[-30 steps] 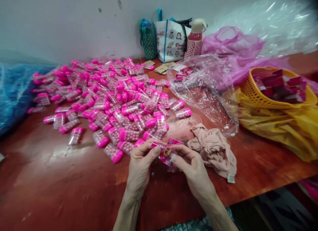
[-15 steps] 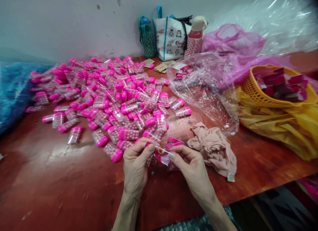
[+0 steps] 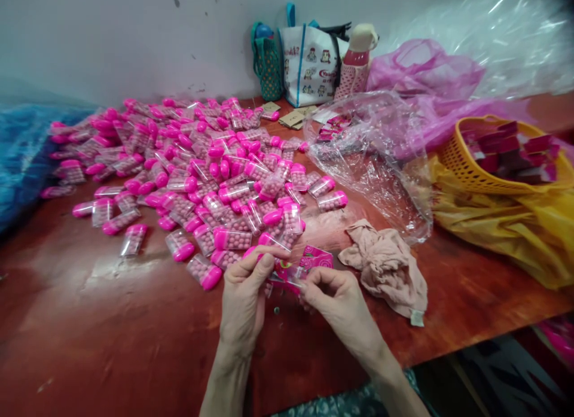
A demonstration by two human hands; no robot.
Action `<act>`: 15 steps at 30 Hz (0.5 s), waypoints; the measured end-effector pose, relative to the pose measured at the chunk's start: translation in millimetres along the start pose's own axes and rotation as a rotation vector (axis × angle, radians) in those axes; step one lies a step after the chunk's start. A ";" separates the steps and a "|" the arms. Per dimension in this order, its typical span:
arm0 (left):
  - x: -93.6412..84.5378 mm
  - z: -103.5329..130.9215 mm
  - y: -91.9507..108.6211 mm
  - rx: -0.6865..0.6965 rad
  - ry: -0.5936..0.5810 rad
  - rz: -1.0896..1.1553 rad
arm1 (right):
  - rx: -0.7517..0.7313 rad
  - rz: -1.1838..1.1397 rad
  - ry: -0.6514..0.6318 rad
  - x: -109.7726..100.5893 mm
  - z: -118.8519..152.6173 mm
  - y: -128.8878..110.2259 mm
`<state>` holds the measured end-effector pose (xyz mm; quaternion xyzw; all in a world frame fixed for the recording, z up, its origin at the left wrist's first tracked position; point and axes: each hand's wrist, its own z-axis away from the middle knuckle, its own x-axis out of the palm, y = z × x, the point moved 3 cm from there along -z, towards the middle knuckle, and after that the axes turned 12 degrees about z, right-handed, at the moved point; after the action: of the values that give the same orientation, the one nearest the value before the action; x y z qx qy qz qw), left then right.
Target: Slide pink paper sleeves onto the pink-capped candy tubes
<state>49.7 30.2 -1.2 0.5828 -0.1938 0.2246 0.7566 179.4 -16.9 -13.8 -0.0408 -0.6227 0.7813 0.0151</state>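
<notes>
Between my two hands is a small pink printed label (image 3: 290,279), glossy and partly see-through. My left hand (image 3: 243,294) pinches its left side between thumb and fingers. At its right edge my right hand (image 3: 341,298) is closed in a pinch too. Just behind lies a pink patterned piece (image 3: 316,257), partly covered by the label and my fingers. Clear containers of pink balls with bright pink caps (image 3: 232,239) lie in a big heap beyond my left hand. A crumpled pale pink cloth (image 3: 388,267) rests to the right of my right hand.
On the right, a yellow basket (image 3: 475,177) of dark pink packets stands on a yellow plastic bag (image 3: 493,237). A clear plastic bag (image 3: 381,160) spreads beside it. A white tote (image 3: 309,64) and bottles stand by the wall. Blue plastic (image 3: 27,160) lies left.
The label has tilted and folded between my fingers, showing less of its flat face. My right hand has shifted slightly left. The heap and cloth lie as before.
</notes>
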 end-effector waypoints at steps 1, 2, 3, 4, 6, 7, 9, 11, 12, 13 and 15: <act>-2.9 -2.3 1.0 -0.001 0.058 0.048 | 0.008 -0.022 -0.037 -2.4 -0.2 0.4; -5.9 -4.6 1.7 0.004 0.114 0.096 | 0.018 -0.054 -0.050 -5.6 -0.2 0.8; -8.6 -6.7 2.3 0.015 0.163 0.137 | 0.018 -0.081 -0.030 -9.3 -0.1 0.7; -10.6 -8.4 2.5 0.028 0.197 0.167 | -0.003 -0.087 0.025 -13.5 0.3 -0.2; -11.4 -10.3 1.8 0.033 0.211 0.185 | -0.125 0.002 0.162 -19.2 1.7 -4.7; -10.5 -10.3 0.8 0.024 0.208 0.187 | -0.218 0.093 0.217 -19.4 2.8 -7.9; -6.4 -8.6 -2.1 -0.016 0.172 0.179 | -0.430 0.304 0.268 -13.8 5.1 -14.0; -0.9 -5.7 -5.7 -0.070 0.113 0.164 | -0.583 0.455 0.272 -4.7 6.5 -15.9; 1.5 -4.3 -7.4 -0.095 0.086 0.157 | -0.626 0.496 0.281 -1.1 6.8 -15.5; 3.3 -2.9 -8.8 -0.114 0.067 0.150 | -0.648 0.518 0.296 1.4 6.8 -14.7; 4.5 -1.2 -10.7 -0.136 0.055 0.140 | -0.660 0.535 0.322 3.5 6.9 -13.6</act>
<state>59.5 29.5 -7.5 0.5087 -0.2282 0.2791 0.7818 175.0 -20.3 0.9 -0.3238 -0.7958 0.5010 -0.1045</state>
